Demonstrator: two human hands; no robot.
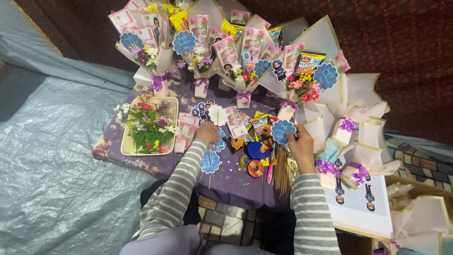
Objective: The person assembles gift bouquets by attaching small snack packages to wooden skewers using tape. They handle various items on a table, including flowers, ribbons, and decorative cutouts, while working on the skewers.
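My left hand (207, 132) rests on the low purple-covered table (236, 182), fingers closed on a small white scalloped paper tag (217, 114) among printed cards. My right hand (300, 142) pinches a blue scalloped round tag (281, 131) by its right edge, just left of a cream wrapped bouquet (347, 125). Another blue tag on a stick (210, 163) lies under my left forearm. A bundle of thin wooden skewers (283, 172) lies between my arms, beside a blue tape dispenser (258, 150) and rolls of tape (255, 168).
Several finished snack-and-flower bouquets (236, 52) stand along the far side of the table. A cream tray of small artificial flowers (148, 125) sits at left. A sheet of cartoon figure stickers (358, 203) lies at right. Grey plastic sheeting (52, 156) covers the floor on the left.
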